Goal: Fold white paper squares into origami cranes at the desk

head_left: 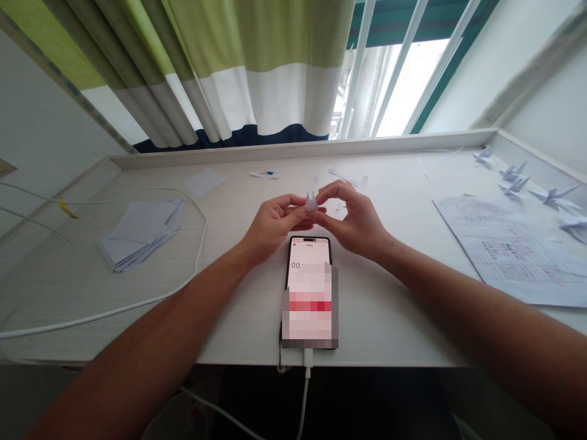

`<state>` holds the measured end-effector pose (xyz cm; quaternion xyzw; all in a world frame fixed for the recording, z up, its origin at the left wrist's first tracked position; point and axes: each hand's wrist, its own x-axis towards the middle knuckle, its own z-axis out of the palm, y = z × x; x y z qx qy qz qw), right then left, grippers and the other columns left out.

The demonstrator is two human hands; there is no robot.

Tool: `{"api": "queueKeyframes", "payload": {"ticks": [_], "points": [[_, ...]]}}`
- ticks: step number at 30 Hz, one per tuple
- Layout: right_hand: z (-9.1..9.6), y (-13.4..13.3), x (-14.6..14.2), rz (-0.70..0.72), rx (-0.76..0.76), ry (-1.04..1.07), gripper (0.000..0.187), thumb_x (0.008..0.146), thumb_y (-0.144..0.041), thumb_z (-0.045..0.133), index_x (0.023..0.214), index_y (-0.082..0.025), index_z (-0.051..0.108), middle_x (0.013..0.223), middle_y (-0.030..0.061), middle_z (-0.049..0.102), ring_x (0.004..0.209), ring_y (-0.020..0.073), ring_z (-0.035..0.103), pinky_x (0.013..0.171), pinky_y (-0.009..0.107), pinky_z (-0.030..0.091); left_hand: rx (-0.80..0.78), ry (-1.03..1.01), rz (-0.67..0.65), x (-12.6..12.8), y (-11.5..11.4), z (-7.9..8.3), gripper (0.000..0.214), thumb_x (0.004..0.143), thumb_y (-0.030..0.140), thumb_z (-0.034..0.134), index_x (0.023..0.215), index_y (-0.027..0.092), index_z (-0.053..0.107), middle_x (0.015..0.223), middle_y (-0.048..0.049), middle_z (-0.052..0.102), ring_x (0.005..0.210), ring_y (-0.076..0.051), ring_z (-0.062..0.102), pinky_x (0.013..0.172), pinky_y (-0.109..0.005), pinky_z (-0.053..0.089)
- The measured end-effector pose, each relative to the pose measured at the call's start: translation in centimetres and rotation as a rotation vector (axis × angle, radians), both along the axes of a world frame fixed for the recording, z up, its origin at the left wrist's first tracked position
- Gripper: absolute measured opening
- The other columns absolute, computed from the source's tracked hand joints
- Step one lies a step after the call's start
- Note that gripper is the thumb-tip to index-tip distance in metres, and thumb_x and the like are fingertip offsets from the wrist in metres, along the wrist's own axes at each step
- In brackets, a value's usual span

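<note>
The left hand (275, 221) and the right hand (360, 217) meet over the middle of the desk, thumbs and fingertips pinching a small folded white paper (312, 202) between them, just beyond the top edge of a phone (310, 253). The phone lies face up near the front edge, its lit screen partly blurred, with a charging cable (307, 360) plugged into its lower end. The desk (238, 299) is pale, with faint grain and a raised ledge (293, 151) along the back. On its left side sit a loose paper stack (142, 229) and a looping white cord (205, 235); farther back lies a single sheet (205, 181). To the right, a printed sheet (504, 244) lies near several folded paper birds (553, 194). Behind the desk hangs a curtain (275, 43) banded green, white and dark blue, beside a bright window with white bars (395, 49) and a green frame (433, 91)
</note>
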<state>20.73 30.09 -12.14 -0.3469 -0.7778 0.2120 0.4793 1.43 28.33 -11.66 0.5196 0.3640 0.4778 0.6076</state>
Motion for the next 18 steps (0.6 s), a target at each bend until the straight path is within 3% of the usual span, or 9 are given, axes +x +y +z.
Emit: {"api": "queueKeyframes", "payload": {"ticks": [4,9,14,18], "points": [[-0.1,0.1,-0.3,0.016,-0.170,0.119,0.032,0.086,-0.049,0.082,0.096,-0.023,0.066,0.101,0.0044,0.075,0.098,0.0242,0.070,0.099,0.053,0.055,0.009,0.040,-0.004,0.1,0.0,-0.2,0.044,0.080,0.051,0.089,0.104,0.016,0.074,0.098,-0.0117,0.084,0.096,-0.026,0.082,0.096,-0.045,0.063],[-0.2,0.3,-0.4,0.050,-0.326,0.147,0.040,0.081,-0.054,0.086,0.098,-0.020,0.073,0.100,0.0070,0.078,0.096,0.0239,0.073,0.099,0.054,0.058,-0.009,0.040,0.070,0.3,0.2,-0.6,0.045,0.076,0.050,0.092,0.096,0.015,0.073,0.088,-0.0087,0.083,0.087,-0.024,0.082,0.091,-0.042,0.064],[-0.3,0.3,-0.3,0.112,-0.380,0.184,0.041,0.080,-0.059,0.086,0.092,-0.020,0.079,0.094,0.0057,0.081,0.091,0.0231,0.074,0.100,0.054,0.059,-0.017,0.079,0.077,0.3,0.6,-0.9,0.048,0.078,0.056,0.089,0.095,0.015,0.069,0.084,-0.0067,0.082,0.080,-0.022,0.081,0.084,-0.038,0.064],[0.2,-0.1,-0.5,0.084,-0.420,0.209,0.044,0.079,-0.062,0.086,0.089,-0.019,0.080,0.090,0.0065,0.081,0.084,0.0219,0.075,0.091,0.048,0.063,0.066,0.134,0.066,0.2,0.7,-1.1,0.052,0.082,0.060,0.084,0.099,0.021,0.055,0.080,-0.0023,0.080,0.078,-0.022,0.081,0.076,-0.035,0.062]]}}
